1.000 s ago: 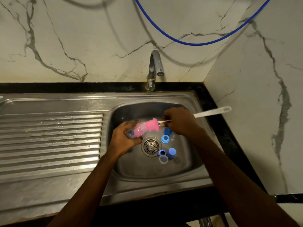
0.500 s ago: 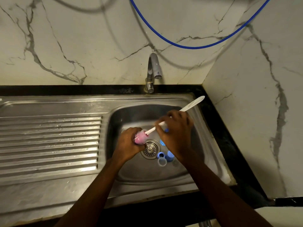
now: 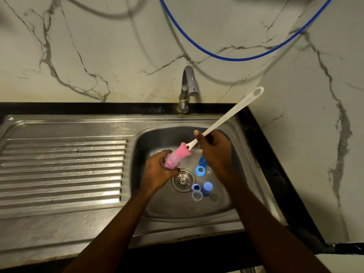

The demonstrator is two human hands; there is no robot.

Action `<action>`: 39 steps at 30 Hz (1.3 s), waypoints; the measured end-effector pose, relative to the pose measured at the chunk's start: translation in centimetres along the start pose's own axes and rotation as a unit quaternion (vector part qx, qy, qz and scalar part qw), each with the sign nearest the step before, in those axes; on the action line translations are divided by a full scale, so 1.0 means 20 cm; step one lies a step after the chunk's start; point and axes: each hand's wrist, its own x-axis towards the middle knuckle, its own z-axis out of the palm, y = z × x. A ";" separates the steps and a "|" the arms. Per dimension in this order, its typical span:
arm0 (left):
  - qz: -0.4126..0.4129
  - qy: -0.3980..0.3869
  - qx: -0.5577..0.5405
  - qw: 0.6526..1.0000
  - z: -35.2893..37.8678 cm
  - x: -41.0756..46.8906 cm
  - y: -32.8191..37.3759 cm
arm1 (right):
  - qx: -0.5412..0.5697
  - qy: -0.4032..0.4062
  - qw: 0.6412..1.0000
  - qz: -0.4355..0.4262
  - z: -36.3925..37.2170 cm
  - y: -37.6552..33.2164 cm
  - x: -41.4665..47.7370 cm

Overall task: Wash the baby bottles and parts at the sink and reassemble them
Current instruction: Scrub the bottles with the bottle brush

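The step in hand looks like scrubbing the inside of 1 bottle. The left hand [image 3: 157, 171] curls round a small clear bottle [image 3: 171, 164] just above the drain [image 3: 183, 180] of the sink [image 3: 145, 146]. The right hand [image 3: 213, 152] grips the white handle of the bottle brush [image 3: 226, 117], whose pink sponge head sits partly inside the bottle's mouth and partly out. The other parts lie close together on the basin floor, right of the drain: 2 blue rings [image 3: 200, 170], a blue cap [image 3: 207, 188] and a clear piece [image 3: 197, 196]. Another blue part shows partly behind the right hand. By my reading the washing is at an early stage, with nothing reassembled yet. The next move calls for working the sponge along the bottle's axis while the left hand holds firm, since wet plastic may slip. The handle's far end rises over the basin's back right corner, near the tap [image 3: 187, 85] and the side wall [image 3: 315, 144], so room there is tight. The ribbed drainboard [image 3: 63, 164] to the left offers open space for setting washed parts down.
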 end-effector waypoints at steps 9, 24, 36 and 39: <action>0.030 0.019 0.018 0.999 -0.01 -0.02 -0.01 | 0.043 0.060 0.994 0.079 0.08 0.04 -0.02; 0.005 -0.027 0.059 0.998 -0.04 0.01 0.00 | 0.109 0.045 0.980 0.158 0.13 0.11 -0.05; 0.011 -0.031 0.090 0.995 -0.10 0.04 0.07 | 0.123 -0.019 0.976 0.181 0.10 0.09 -0.03; 0.011 -0.023 0.083 0.996 -0.10 0.03 0.07 | 0.169 0.078 0.965 0.182 0.10 0.08 -0.02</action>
